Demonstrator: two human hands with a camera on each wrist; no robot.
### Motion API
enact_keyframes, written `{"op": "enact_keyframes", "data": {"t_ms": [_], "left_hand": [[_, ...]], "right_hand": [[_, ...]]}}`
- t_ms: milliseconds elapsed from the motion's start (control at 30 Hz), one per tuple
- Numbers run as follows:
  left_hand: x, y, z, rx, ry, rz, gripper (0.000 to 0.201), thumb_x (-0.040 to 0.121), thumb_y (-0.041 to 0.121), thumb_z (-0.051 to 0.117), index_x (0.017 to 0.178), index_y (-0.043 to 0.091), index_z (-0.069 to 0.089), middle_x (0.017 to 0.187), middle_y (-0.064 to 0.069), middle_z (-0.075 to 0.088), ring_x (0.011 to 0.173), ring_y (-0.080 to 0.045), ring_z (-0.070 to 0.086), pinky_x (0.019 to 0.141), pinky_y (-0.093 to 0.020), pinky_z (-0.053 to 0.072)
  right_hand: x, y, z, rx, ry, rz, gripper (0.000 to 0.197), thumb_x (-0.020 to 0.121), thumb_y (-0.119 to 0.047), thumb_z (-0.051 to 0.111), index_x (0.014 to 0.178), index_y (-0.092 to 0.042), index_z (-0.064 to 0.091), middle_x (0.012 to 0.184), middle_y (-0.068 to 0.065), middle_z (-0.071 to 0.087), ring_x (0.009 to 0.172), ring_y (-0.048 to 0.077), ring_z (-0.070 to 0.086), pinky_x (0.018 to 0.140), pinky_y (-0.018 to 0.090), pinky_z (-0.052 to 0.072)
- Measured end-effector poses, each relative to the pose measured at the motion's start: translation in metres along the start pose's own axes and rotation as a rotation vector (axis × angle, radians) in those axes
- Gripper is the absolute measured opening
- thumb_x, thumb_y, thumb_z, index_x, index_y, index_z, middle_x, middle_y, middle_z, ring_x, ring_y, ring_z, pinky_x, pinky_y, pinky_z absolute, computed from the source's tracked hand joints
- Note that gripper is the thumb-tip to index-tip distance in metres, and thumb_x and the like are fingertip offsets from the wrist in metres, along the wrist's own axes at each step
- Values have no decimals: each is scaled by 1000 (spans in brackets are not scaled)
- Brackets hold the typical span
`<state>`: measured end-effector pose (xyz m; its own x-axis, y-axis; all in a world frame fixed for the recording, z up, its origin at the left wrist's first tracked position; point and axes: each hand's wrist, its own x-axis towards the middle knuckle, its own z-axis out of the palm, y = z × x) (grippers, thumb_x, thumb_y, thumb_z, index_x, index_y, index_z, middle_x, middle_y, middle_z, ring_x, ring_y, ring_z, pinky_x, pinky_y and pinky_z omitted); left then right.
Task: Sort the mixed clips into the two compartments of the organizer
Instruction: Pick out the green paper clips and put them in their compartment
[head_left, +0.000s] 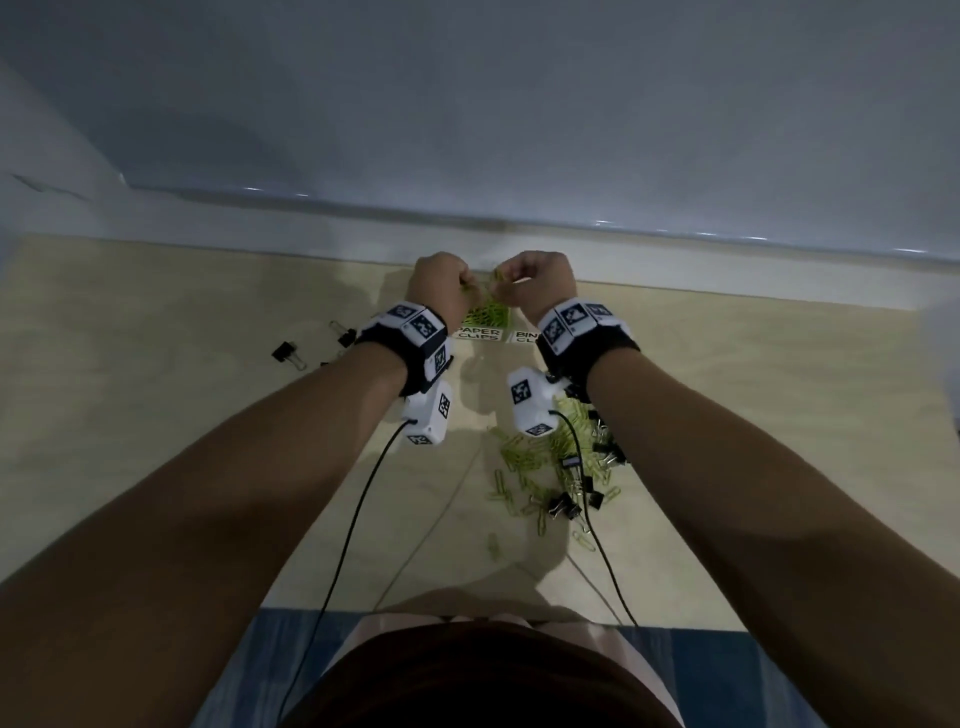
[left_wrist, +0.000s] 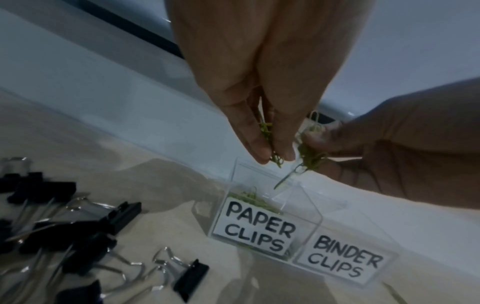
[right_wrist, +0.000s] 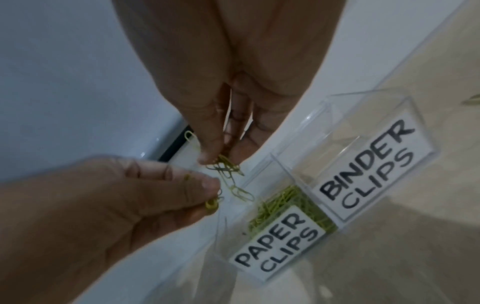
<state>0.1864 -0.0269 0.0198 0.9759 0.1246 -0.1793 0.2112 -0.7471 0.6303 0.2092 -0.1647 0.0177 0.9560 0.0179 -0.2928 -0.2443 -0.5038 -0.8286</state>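
Both grips, left hand (left_wrist: 262, 107) and right hand (right_wrist: 233, 98), pinch tangled paper clips (right_wrist: 228, 170) above organizer (left_wrist: 262, 224)

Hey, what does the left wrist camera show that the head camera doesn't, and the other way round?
Only the left wrist view shows the full BINDER CLIPS label and that its compartment looks empty. Only the head view shows the mixed pile of green paper clips and black binder clips near the right forearm. Both show the left hand and right hand pinching green paper clips above the PAPER CLIPS compartment, and black binder clips to the left.
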Motion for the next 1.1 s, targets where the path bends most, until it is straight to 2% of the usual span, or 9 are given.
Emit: {"op": "enact_keyframes", "data": {"t_ms": [133,233,333,400,500,600,733,900,1100], "left_hand": [[2,3,9,139,-131,4,26,79,10,68,104,3,69,108,-16,69,98,-29,65,91,-36,52],[-12,3,12,178,-133,112,38,84,8,63,122,5,60,123,-17,62,114,-30,57,100,-37,44],[-45,0,19,186,-164,270,36,87,13,61,122,10,59,126,-12,59,114,-29,55,99,-36,42],[-75,-5,30,172,-324,317,36,85,18,65,121,15,59,127,-6,54,113,-26,53,98,-37,42],[-119,-22,61,356,-608,455,69,73,34,75,133,20,45,130,-5,41,119,-23,39,101,-38,40],[-135,-37,87,510,-645,538,100,60,53,79,139,16,31,136,-11,30,125,-29,26,107,-41,31],[-135,-39,99,379,-528,488,69,67,41,78,124,12,51,125,-9,42,119,-26,34,102,-35,33],[-133,-41,98,241,-483,401,26,79,26,71,100,13,64,105,-5,55,101,-22,51,87,-32,42],[-130,-33,91,357,-499,423,18,90,19,57,99,4,58,103,-12,56,95,-28,55,81,-35,42]], "right_hand": [[-6,5,3,-161,-71,16,15,74,-1,70,84,-12,72,84,4,71,76,13,64,70,19,52],[-20,22,-14,-289,-71,-121,21,76,2,63,89,-12,73,88,6,73,83,18,67,83,28,55],[-38,48,-33,-444,-132,-162,21,77,2,64,90,-12,73,90,7,73,84,19,68,85,33,56],[-53,65,-41,-596,-268,-121,25,77,0,66,97,-14,71,98,6,72,87,17,66,85,29,55],[-74,89,-43,-797,-434,-129,29,80,-11,65,109,-13,66,110,8,64,98,23,62,86,29,50],[-87,103,-37,-877,-493,-194,43,74,-23,71,115,-19,59,117,8,51,109,28,51,94,38,46],[-102,108,-30,-935,-557,-216,72,62,-28,83,125,-25,48,123,3,41,112,24,39,96,40,43],[-119,111,-17,-821,-522,-233,41,66,-7,68,102,-19,53,104,3,48,95,25,52,81,39,51],[-126,108,-21,-874,-529,-235,30,73,-4,59,101,-15,54,93,0,49,85,21,53,71,31,47]]}}
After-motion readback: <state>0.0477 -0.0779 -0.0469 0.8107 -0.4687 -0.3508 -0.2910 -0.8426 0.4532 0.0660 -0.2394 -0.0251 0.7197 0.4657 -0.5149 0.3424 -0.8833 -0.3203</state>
